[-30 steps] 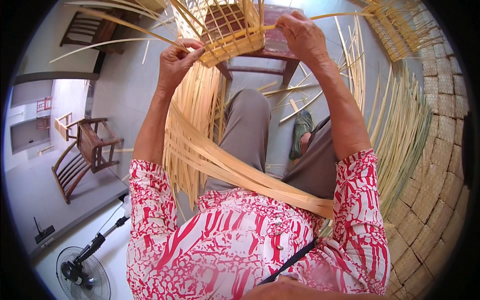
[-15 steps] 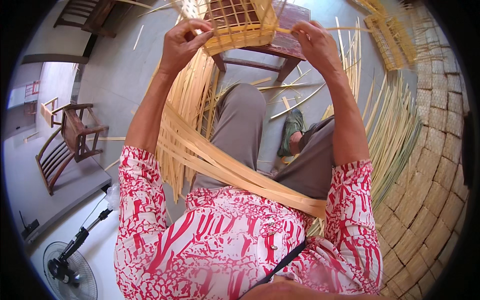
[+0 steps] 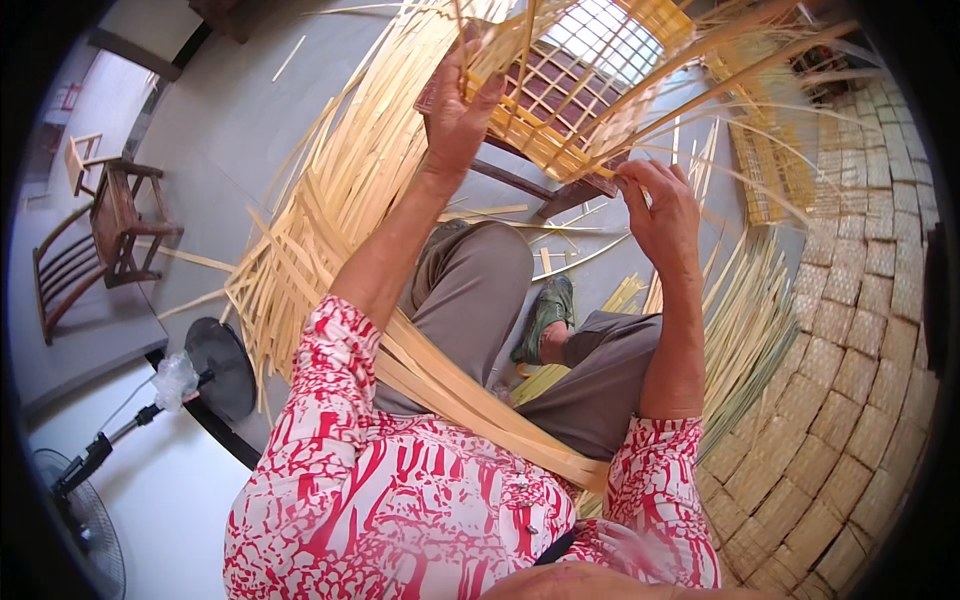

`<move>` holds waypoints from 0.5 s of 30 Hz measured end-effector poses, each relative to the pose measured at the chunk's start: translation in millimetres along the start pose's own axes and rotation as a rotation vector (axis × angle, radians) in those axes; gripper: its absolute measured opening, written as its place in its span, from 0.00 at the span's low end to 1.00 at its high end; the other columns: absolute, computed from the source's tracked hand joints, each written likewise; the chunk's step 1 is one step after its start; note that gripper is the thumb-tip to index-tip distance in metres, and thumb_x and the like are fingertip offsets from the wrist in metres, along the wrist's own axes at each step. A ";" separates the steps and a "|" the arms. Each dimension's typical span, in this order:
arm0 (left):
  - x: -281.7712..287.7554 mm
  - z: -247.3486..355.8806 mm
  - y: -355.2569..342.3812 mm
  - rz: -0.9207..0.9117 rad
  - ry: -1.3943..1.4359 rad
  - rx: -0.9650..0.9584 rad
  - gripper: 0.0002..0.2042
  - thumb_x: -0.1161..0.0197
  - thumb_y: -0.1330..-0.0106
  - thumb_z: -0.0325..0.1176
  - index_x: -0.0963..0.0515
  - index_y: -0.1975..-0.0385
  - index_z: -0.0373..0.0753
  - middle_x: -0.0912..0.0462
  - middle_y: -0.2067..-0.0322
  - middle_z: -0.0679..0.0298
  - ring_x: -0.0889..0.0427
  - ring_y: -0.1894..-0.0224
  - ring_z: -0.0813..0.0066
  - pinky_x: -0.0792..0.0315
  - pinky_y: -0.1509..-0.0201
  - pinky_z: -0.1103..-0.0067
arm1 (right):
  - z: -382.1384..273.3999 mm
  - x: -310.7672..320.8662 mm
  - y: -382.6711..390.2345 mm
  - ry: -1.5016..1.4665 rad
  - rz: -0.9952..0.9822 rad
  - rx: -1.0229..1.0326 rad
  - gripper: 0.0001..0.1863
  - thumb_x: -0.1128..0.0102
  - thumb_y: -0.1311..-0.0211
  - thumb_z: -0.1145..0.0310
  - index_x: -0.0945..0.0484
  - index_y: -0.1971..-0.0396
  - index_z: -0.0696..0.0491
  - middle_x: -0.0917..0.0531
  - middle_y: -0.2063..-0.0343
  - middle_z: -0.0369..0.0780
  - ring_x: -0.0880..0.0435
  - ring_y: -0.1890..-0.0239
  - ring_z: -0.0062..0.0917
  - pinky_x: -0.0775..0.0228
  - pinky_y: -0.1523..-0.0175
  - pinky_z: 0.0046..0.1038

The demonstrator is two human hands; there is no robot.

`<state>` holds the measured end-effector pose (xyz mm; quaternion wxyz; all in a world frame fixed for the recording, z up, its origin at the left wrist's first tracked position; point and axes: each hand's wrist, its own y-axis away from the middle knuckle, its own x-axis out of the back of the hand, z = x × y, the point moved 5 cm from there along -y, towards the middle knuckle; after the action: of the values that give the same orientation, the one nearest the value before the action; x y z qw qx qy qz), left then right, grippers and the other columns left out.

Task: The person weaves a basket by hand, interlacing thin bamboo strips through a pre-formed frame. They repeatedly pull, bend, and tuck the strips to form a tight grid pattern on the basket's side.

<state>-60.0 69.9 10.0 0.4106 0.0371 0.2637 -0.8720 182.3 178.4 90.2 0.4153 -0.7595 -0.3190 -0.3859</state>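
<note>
A half-woven bamboo basket (image 3: 545, 140) with an open lattice and long loose stakes rests tilted on a dark red wooden stool (image 3: 510, 178). My left hand (image 3: 458, 125) is closed on the basket's left side, thumb on the near wall and the other fingers partly hidden by the weave. At the near right corner, my right hand (image 3: 662, 210) pinches a thin yellow bamboo strip (image 3: 602, 170) that runs along the near wall. Wide, pale bamboo strips (image 3: 480, 408) lie across my lap.
Loose strips (image 3: 330, 220) cover the floor on the left. More thin strips (image 3: 755, 320) lie to the right, beside stacks of woven pieces (image 3: 840, 400). Another lattice basket (image 3: 765, 160) stands at the far right. Wooden chairs (image 3: 125, 225) and a fan (image 3: 85, 520) are at left.
The basket has turned and shifted right, its stakes now fanning to the upper right. My left hand has moved right along with it; my right hand has come down toward me.
</note>
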 end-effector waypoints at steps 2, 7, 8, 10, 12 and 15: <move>-12.8 6.3 -0.7 0.064 0.029 0.054 0.25 0.37 0.25 0.41 0.32 0.34 0.37 0.21 0.50 0.65 0.24 0.50 0.80 0.30 0.43 0.81 | -6.1 6.0 1.0 0.104 0.025 0.054 0.04 0.38 0.36 0.69 0.16 0.65 0.49 0.16 0.70 0.39 0.20 0.63 0.40 0.31 0.59 0.38; -21.2 -1.1 -7.6 0.057 0.155 0.040 0.24 0.37 0.26 0.40 0.33 0.36 0.37 0.23 0.48 0.63 0.21 0.51 0.80 0.23 0.48 0.81 | -2.1 -4.1 -2.7 -0.134 -0.024 -0.105 0.03 0.37 0.36 0.69 0.17 0.65 0.50 0.15 0.73 0.40 0.18 0.69 0.39 0.29 0.62 0.37; -19.0 -3.4 -6.0 0.062 0.128 0.016 0.23 0.37 0.26 0.39 0.33 0.37 0.37 0.22 0.49 0.63 0.21 0.51 0.80 0.23 0.48 0.81 | -2.0 -8.4 -0.7 -0.195 -0.055 -0.174 0.03 0.37 0.35 0.69 0.17 0.65 0.51 0.15 0.74 0.41 0.17 0.71 0.39 0.28 0.64 0.36; -16.8 -4.7 -1.9 0.071 0.075 -0.025 0.21 0.39 0.25 0.38 0.32 0.37 0.37 0.22 0.50 0.62 0.21 0.52 0.80 0.23 0.48 0.81 | 0.6 -11.9 2.2 -0.233 -0.066 -0.221 0.04 0.37 0.34 0.69 0.17 0.64 0.52 0.16 0.76 0.42 0.16 0.73 0.39 0.27 0.67 0.35; -19.2 -11.7 -0.2 0.132 0.098 -0.029 0.22 0.40 0.25 0.36 0.32 0.35 0.35 0.21 0.49 0.61 0.21 0.52 0.80 0.24 0.47 0.81 | 1.6 -11.7 3.3 -0.189 -0.026 -0.174 0.05 0.37 0.33 0.68 0.18 0.64 0.53 0.17 0.78 0.43 0.16 0.75 0.39 0.27 0.69 0.34; -22.8 -13.2 5.9 0.162 0.091 -0.010 0.21 0.48 0.23 0.30 0.35 0.32 0.34 0.23 0.46 0.64 0.25 0.50 0.82 0.29 0.42 0.81 | -3.1 -8.1 2.0 -0.111 -0.017 -0.158 0.05 0.37 0.33 0.68 0.18 0.64 0.53 0.16 0.77 0.44 0.15 0.73 0.40 0.27 0.68 0.34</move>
<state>-42.7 89.2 2.6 0.4677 0.0960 0.2826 -0.8319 178.9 173.4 83.7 0.3326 -0.8073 -0.3165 -0.3708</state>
